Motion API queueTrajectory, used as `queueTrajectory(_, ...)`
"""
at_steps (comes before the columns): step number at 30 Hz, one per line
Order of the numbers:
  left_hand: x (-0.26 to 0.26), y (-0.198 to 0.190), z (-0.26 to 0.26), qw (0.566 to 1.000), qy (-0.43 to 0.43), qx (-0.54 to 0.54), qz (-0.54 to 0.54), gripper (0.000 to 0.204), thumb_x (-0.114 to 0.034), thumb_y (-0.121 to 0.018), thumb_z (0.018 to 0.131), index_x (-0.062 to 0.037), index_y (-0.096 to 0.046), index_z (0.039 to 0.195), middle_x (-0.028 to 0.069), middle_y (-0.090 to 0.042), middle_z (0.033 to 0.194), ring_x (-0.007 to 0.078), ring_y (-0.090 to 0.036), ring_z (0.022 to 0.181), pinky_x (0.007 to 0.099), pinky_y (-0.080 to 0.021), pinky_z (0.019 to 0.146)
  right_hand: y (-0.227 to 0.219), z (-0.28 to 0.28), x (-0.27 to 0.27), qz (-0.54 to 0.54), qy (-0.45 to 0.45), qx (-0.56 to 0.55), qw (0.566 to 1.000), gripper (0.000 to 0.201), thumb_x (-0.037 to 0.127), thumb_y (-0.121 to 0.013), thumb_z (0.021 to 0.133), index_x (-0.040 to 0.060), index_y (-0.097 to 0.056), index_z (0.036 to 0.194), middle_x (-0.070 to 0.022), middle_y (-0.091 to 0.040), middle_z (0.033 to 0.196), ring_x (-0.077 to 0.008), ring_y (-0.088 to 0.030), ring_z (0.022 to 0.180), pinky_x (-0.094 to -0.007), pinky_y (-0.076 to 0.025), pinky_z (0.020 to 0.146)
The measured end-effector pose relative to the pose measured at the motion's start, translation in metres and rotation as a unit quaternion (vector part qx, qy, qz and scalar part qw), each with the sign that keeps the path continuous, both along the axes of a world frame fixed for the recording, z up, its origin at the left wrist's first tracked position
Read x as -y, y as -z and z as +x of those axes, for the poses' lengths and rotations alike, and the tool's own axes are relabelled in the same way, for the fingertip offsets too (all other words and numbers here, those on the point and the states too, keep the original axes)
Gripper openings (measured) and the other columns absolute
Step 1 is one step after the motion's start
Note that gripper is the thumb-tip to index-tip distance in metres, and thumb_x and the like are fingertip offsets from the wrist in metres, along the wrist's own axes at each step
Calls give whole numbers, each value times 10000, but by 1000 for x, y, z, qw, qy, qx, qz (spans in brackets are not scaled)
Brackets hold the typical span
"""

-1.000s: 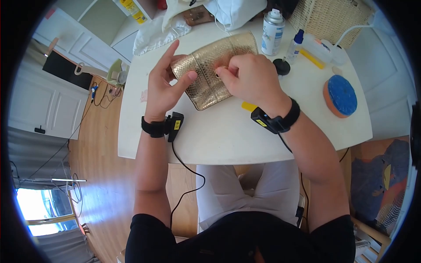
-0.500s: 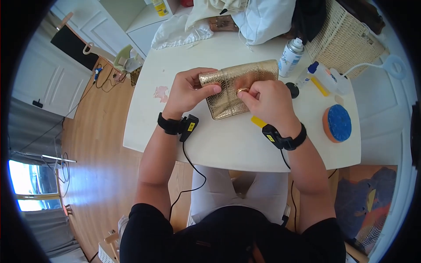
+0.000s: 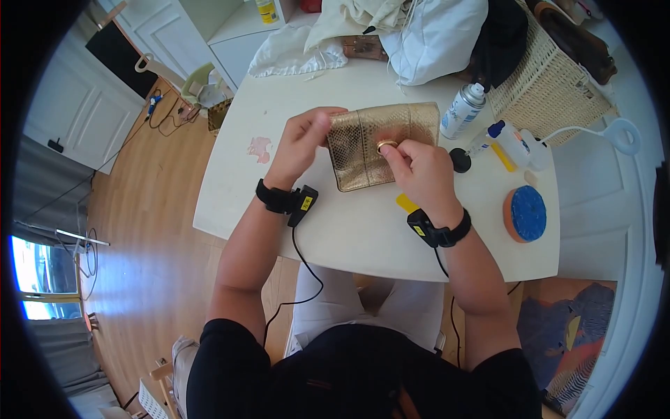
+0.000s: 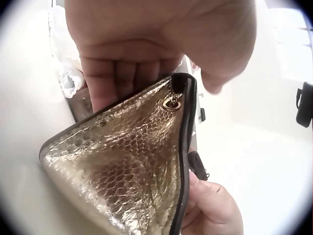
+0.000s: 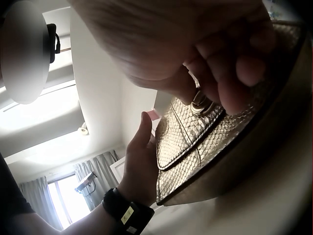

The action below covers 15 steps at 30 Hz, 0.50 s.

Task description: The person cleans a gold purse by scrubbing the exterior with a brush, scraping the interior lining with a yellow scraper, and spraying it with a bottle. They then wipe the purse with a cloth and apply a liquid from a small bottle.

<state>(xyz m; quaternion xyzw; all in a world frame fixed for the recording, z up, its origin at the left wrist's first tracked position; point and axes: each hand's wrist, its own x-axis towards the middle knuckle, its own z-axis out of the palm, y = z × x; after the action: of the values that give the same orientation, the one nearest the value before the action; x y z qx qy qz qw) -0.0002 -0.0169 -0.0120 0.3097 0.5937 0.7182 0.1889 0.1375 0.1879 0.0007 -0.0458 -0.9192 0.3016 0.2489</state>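
Observation:
A gold snakeskin-textured clutch bag is upright over the white table, its front facing the person. My right hand pinches the round gold clasp on the front flap between thumb and fingers. At the bag's left end is my left hand, its fingers behind the bag and its thumb lifted off the front. The left wrist view shows the bag's folded side panel and a small metal ring near its top corner. The left fingertips are hidden behind the bag.
On the table's right side are a spray can, a blue-topped bottle, a round black object and a blue-and-orange round block. A yellow object lies by the right wrist. White cloth bags and a woven basket stand behind.
The left thumb has lifted off the bag's front, where it pressed before. The right hand keeps to the clasp, its fingers now lower beside it. The head view has shifted.

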Motion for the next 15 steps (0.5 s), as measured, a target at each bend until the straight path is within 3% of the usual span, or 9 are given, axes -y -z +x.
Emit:
queueTrajectory(1,4,-1,-2,998,7,58,16,335,-129,-624,1003,56,-621,1283,97,-718,1121,132,-679,969,292,-546,854,3,-1,-1,0,1,2,1000,343,332,-724,906,70,-689,689,-102,-615,547,-303,-622,501,-393,-478,490)
queueTrajectory(4,7,-1,-7,994,25,95,40,338,-107,-551,1014,48,-609,1309,105,-716,1145,153,-693,988,301,-550,868,8,-4,-3,-16,-3,-15,1000,335,328,-728,908,69,-678,701,-91,-617,557,-291,-624,508,-383,-473,490)
queueTrajectory(7,0,3,-2,999,-4,26,-22,336,-54,-509,983,53,-636,1276,108,-725,1093,148,-701,915,304,-576,808,9,-5,-6,-26,-17,-32,999,343,335,-728,907,73,-670,692,-79,-619,560,-279,-625,512,-375,-476,496)
queueTrajectory(11,5,11,-8,994,39,66,-80,286,-58,-521,1000,62,-669,1214,105,-735,1045,148,-710,880,295,-584,787,11,-4,-7,-44,-29,-34,998,307,311,-743,895,73,-671,715,-73,-624,568,-264,-629,517,-369,-484,505)
queueTrajectory(13,5,12,-8,996,22,20,-85,268,-124,-535,1036,60,-683,1162,79,-741,968,124,-705,815,280,-572,740,8,-4,-7,-49,-31,-39,998,294,300,-753,887,69,-671,726,-72,-633,582,-254,-636,529,-366,-487,510)
queueTrajectory(15,2,13,-4,998,-12,-2,-63,269,-157,-536,1050,66,-685,1082,54,-715,888,103,-670,745,268,-553,672,2,-4,-10,-72,-40,-39,996,286,319,-791,857,50,-698,824,-87,-693,716,-252,-678,649,-362,-521,584)
